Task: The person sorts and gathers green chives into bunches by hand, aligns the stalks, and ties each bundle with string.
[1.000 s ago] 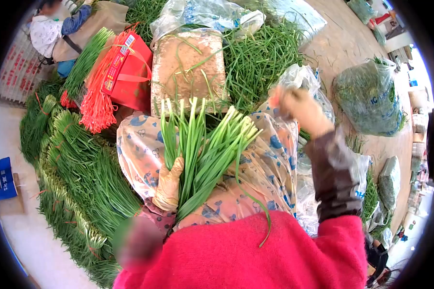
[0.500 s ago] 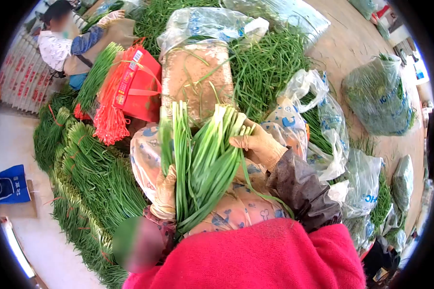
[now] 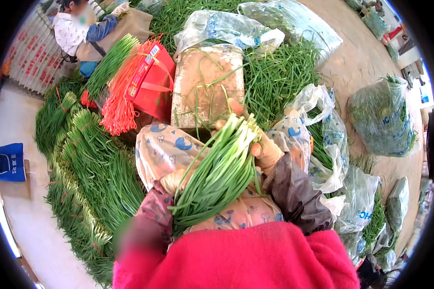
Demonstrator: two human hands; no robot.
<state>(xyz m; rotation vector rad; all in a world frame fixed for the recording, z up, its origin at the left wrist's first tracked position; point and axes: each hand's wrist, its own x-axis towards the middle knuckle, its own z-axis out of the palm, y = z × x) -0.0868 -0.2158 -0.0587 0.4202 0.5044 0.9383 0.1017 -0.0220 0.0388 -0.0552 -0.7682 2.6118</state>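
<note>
A thick bunch of green chives [image 3: 217, 173], with pale stem ends at the upper right, lies slanted above my lap. My right hand [image 3: 269, 153], in a tan glove, is closed around the stem end from the right, thumb in front. The gloved left hand [image 3: 174, 182] comes in from the lower left and passes under the leaves, which hide most of its fingers; it holds the bunch from beneath. Just beyond the bunch stands a worn, dirty block-like stand [image 3: 207, 86] with loose chive leaves on top.
Tied chive bundles [image 3: 99, 168] are piled on the left. Red ties [image 3: 123, 96] hang beside a red box [image 3: 154, 91]. Loose chives [image 3: 279, 72] lie beyond the stand, with plastic bags [image 3: 330, 130] to the right. Another person [image 3: 74, 31] sits at the upper left.
The upright left clump of chives has joined the rest in one slanted bunch. My left hand has gone from the clump's side to underneath. The view has shifted slightly.
</note>
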